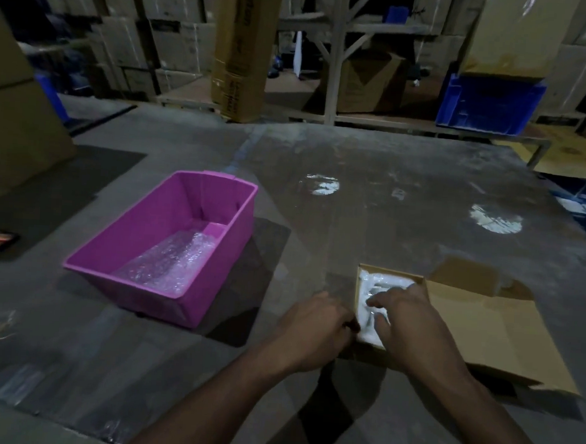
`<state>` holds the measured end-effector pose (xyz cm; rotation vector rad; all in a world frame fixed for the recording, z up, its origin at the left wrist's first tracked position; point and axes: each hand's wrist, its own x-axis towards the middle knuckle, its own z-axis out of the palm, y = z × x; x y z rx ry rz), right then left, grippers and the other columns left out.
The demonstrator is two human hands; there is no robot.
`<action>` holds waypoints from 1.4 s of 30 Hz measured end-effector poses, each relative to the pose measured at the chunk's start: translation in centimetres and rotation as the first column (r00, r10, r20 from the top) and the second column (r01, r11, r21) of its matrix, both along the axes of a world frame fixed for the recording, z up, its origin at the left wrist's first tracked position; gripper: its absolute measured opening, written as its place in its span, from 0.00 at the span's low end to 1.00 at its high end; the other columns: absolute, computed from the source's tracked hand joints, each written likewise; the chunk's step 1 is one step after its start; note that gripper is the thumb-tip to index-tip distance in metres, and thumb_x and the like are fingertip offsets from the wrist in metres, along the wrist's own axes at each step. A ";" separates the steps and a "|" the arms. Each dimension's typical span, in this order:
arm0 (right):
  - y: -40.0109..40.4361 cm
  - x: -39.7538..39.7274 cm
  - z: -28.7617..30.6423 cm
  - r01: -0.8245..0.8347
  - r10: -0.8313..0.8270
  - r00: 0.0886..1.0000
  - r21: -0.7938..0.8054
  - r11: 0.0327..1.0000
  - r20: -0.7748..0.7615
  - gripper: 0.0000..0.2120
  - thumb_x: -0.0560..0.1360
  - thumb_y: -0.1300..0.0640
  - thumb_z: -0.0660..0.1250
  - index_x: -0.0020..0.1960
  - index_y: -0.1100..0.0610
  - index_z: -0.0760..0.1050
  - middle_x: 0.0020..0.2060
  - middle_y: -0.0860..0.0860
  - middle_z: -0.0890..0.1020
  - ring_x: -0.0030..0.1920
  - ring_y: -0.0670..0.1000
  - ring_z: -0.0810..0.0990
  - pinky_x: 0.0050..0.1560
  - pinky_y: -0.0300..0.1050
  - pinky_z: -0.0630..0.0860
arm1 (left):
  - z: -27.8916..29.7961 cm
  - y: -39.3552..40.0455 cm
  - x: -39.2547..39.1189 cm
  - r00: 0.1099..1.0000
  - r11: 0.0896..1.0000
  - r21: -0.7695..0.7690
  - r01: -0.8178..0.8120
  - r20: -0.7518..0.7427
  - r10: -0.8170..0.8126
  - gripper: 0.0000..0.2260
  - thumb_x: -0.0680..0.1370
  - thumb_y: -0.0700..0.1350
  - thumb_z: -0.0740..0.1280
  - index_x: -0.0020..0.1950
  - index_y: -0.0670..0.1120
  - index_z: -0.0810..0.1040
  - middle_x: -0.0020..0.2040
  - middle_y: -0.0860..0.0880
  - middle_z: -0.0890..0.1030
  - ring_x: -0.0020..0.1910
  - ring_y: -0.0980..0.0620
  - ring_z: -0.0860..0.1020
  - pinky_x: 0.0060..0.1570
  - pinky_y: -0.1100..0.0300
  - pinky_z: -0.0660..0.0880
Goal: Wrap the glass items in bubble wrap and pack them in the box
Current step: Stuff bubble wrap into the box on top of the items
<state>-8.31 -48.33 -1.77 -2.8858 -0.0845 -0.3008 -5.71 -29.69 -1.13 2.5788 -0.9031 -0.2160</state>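
Head view: lower right of centre, the cardboard box (pixel 392 279) holds a bubble-wrapped bundle (pixel 373 295); right hand (pixel 412 321) presses it with spread fingers; left hand (pixel 316 329) curls at the box's left wall, grip unclear; pink bin (pixel 212 285) at left holds loose bubble wrap (pixel 165 262).

Dim overall, grainy, low contrast. Light falls from above: two bright glare patches (pixel 322 184) on the grey plastic-covered table top (pixel 371 206). The pink plastic tub (pixel 209 271) casts dark shadows around it. Stacked brown cardboard cartons (pixel 165 35) in the background are soft and murky. Wide-angle bowing shows toward the edges; corners darken. White bubble-wrapped bundle (pixel 371 288) slightly blown out.
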 end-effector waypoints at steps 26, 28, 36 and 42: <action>34.2 14.9 2.3 -0.542 0.343 0.775 -0.279 0.793 -0.531 0.10 0.73 0.61 0.73 0.54 0.60 0.79 0.53 0.54 0.83 0.49 0.56 0.81 0.42 0.45 0.75 | 1.2 31.1 6.2 0.648 0.618 -0.353 -0.702 0.043 0.761 0.11 0.74 0.37 0.68 0.50 0.50 0.86 0.45 0.50 0.86 0.43 0.47 0.82 0.41 0.59 0.71; 35.0 15.3 1.4 -0.554 0.288 0.746 -0.318 0.770 -0.601 0.02 0.77 0.64 0.65 0.49 0.61 0.76 0.54 0.55 0.82 0.46 0.55 0.79 0.43 0.45 0.74 | 1.2 31.5 6.7 0.660 0.632 -0.352 -0.691 0.051 0.750 0.11 0.74 0.37 0.68 0.50 0.50 0.86 0.45 0.51 0.86 0.43 0.49 0.82 0.41 0.60 0.69; 36.4 16.3 -2.1 -0.526 0.231 0.763 -0.372 0.765 -0.604 0.18 0.86 0.57 0.51 0.69 0.59 0.74 0.65 0.56 0.79 0.64 0.57 0.78 0.60 0.49 0.75 | 0.8 32.3 7.5 0.722 0.680 -0.372 -0.632 0.035 0.691 0.10 0.74 0.38 0.68 0.50 0.50 0.86 0.42 0.55 0.84 0.37 0.58 0.79 0.38 0.65 0.69; 36.3 17.0 -2.2 -0.529 0.229 0.785 -0.429 0.733 -0.576 0.14 0.81 0.60 0.61 0.63 0.55 0.79 0.60 0.52 0.82 0.58 0.56 0.81 0.49 0.48 0.76 | 0.7 32.9 7.6 0.745 0.681 -0.392 -0.618 -0.018 0.666 0.10 0.74 0.38 0.69 0.50 0.49 0.85 0.43 0.54 0.85 0.40 0.55 0.81 0.45 0.58 0.78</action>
